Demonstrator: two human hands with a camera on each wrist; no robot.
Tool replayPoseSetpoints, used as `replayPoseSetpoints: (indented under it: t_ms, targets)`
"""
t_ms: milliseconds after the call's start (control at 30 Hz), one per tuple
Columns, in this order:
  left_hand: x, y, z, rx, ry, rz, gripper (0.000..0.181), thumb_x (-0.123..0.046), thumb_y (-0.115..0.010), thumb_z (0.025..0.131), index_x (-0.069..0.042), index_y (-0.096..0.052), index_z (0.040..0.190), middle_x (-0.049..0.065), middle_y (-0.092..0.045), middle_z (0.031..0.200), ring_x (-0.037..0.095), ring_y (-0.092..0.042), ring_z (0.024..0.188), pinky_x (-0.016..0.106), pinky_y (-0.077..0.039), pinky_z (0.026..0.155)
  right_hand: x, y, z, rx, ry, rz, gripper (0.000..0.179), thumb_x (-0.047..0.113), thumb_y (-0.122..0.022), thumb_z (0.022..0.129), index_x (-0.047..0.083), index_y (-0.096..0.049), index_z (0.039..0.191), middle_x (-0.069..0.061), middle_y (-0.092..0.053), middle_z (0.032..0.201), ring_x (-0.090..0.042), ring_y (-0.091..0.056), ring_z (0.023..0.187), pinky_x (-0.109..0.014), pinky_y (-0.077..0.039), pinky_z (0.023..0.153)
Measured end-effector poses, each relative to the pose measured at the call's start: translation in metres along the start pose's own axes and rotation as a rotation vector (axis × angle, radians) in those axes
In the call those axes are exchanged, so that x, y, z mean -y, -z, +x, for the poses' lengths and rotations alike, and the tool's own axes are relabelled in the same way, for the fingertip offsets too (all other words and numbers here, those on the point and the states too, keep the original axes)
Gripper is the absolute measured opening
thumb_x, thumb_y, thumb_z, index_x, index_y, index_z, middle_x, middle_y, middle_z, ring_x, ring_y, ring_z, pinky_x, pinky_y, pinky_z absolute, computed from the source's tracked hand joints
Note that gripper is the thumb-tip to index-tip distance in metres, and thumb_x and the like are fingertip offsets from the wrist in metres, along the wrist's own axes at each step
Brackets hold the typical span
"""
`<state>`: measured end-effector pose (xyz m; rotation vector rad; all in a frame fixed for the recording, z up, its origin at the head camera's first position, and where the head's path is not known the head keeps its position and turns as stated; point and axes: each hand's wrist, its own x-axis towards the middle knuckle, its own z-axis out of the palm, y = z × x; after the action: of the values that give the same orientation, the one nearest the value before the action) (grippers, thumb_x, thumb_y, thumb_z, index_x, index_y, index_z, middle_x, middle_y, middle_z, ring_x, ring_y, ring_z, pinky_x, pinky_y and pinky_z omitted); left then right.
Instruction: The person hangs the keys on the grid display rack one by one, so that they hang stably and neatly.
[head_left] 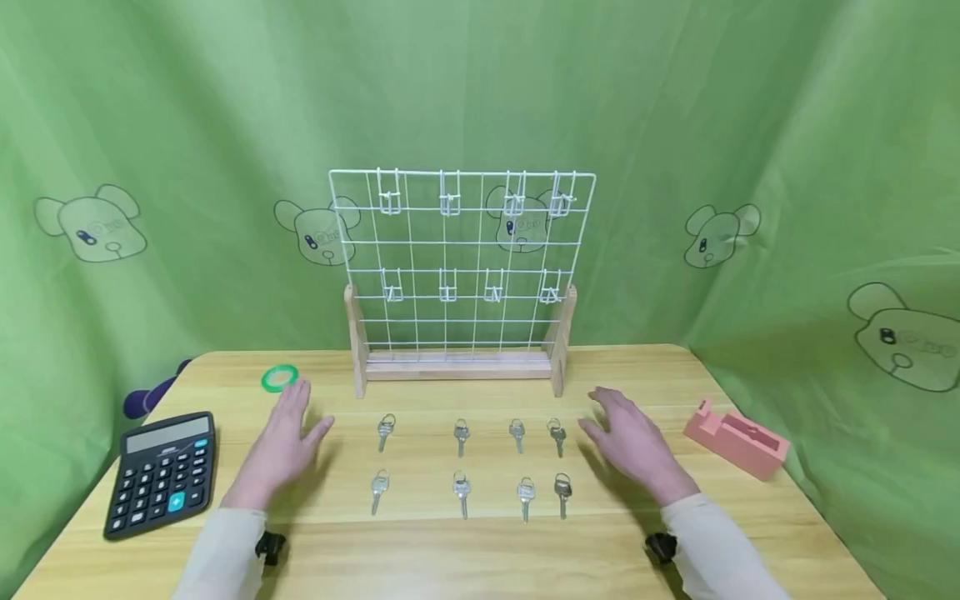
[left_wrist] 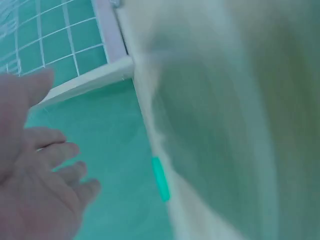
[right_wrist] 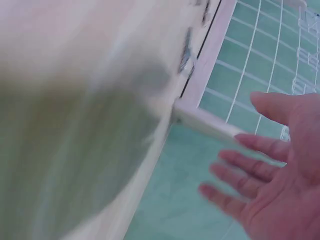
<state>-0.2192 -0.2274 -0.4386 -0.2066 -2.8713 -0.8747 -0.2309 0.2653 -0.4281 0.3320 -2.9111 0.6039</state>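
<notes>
In the head view my left hand (head_left: 281,446) hovers over the left of the table, fingers extended and nothing in it. It is nearest to a green ring-shaped roll (head_left: 280,378). My right hand (head_left: 628,436) hovers on the other side, also holding nothing, its fingers relaxed. Between the hands lie two rows of metal keys with rings, among them a back-row key (head_left: 386,432) and a darker front-row key (head_left: 563,494). Behind them stands a white wire grid (head_left: 462,242) on a wooden base (head_left: 459,367). Several wire hooks, such as this hook (head_left: 389,201), hang on it in two rows.
A black calculator (head_left: 162,473) lies on the table's left. On the right sits a pink tape dispenser (head_left: 738,439). Green curtain (head_left: 465,83) with bear outlines surrounds the table's back and sides. Something purple (head_left: 146,400) shows past the left edge.
</notes>
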Motion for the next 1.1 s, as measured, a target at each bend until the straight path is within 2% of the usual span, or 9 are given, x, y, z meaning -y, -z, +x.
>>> replayPoseSetpoints:
  t_ms: [100, 267, 400, 500, 667, 800, 933, 1100]
  targets:
    - [-0.002, 0.002, 0.014, -0.030, 0.044, -0.171, 0.074, -0.038, -0.049, 0.103, 0.002, -0.013, 0.154, 0.024, -0.011, 0.159, 0.046, -0.014, 0.143, 0.058, -0.014, 0.116, 0.016, -0.003, 0.012, 0.008, 0.038, 0.081, 0.047, 0.021, -0.065, 0.096, -0.003, -0.052, 0.134, -0.024, -0.052, 0.136, -0.044, -0.049, 0.123, -0.059, -0.039, 0.105]
    - [-0.008, 0.004, 0.042, -0.125, 0.059, -0.402, 0.063, -0.029, -0.054, 0.103, 0.000, -0.027, 0.152, 0.022, -0.026, 0.156, 0.044, -0.032, 0.137, 0.048, -0.031, 0.113, 0.046, -0.007, 0.034, 0.055, 0.106, 0.177, 0.037, 0.016, -0.068, 0.093, 0.000, -0.061, 0.126, -0.016, -0.062, 0.125, -0.035, -0.058, 0.114, -0.052, -0.049, 0.098]
    - [-0.013, 0.006, 0.060, -0.174, 0.091, -0.566, 0.059, -0.026, -0.059, 0.100, -0.003, -0.036, 0.150, 0.017, -0.036, 0.152, 0.036, -0.039, 0.136, 0.039, -0.037, 0.110, 0.071, -0.015, 0.050, 0.114, 0.137, 0.266, 0.032, 0.011, -0.068, 0.092, 0.001, -0.063, 0.123, -0.013, -0.065, 0.120, -0.029, -0.062, 0.106, -0.045, -0.054, 0.094]
    - [-0.015, 0.010, 0.073, -0.195, 0.111, -0.655, 0.059, -0.027, -0.062, 0.099, -0.006, -0.039, 0.149, 0.012, -0.040, 0.151, 0.030, -0.042, 0.135, 0.036, -0.038, 0.110, 0.092, -0.022, 0.061, 0.168, 0.144, 0.300, 0.032, 0.013, -0.068, 0.093, 0.003, -0.064, 0.123, -0.010, -0.066, 0.118, -0.025, -0.064, 0.103, -0.040, -0.055, 0.092]
    - [-0.018, 0.018, 0.093, -0.243, 0.105, -0.727, 0.057, -0.025, -0.063, 0.098, -0.005, -0.042, 0.147, 0.009, -0.044, 0.149, 0.024, -0.044, 0.134, 0.032, -0.038, 0.110, 0.125, -0.036, 0.079, 0.259, 0.198, 0.337, 0.033, 0.013, -0.068, 0.093, 0.004, -0.064, 0.124, -0.009, -0.067, 0.119, -0.023, -0.063, 0.106, -0.038, -0.052, 0.096]
    - [-0.020, 0.023, 0.104, -0.233, 0.121, -0.751, 0.057, -0.026, -0.062, 0.098, -0.006, -0.040, 0.148, 0.008, -0.043, 0.150, 0.023, -0.043, 0.135, 0.033, -0.036, 0.112, 0.147, -0.053, 0.093, 0.325, 0.222, 0.373, 0.032, 0.010, -0.067, 0.093, 0.002, -0.064, 0.124, -0.011, -0.067, 0.117, -0.021, -0.061, 0.106, -0.037, -0.050, 0.098]
    - [-0.024, 0.027, 0.115, -0.216, 0.121, -0.769, 0.059, -0.027, -0.062, 0.098, -0.008, -0.039, 0.149, 0.006, -0.042, 0.151, 0.021, -0.041, 0.136, 0.033, -0.034, 0.113, 0.166, -0.072, 0.105, 0.365, 0.208, 0.383, 0.030, 0.010, -0.068, 0.092, 0.002, -0.065, 0.121, -0.008, -0.068, 0.110, -0.016, -0.061, 0.100, -0.030, -0.052, 0.093]
    - [-0.030, 0.031, 0.129, -0.210, 0.104, -0.785, 0.059, -0.026, -0.063, 0.097, -0.009, -0.040, 0.149, 0.007, -0.042, 0.151, 0.021, -0.042, 0.135, 0.030, -0.034, 0.113, 0.189, -0.092, 0.116, 0.377, 0.220, 0.344, 0.026, 0.010, -0.071, 0.090, 0.004, -0.068, 0.114, 0.001, -0.067, 0.099, -0.012, -0.061, 0.092, -0.025, -0.053, 0.086]
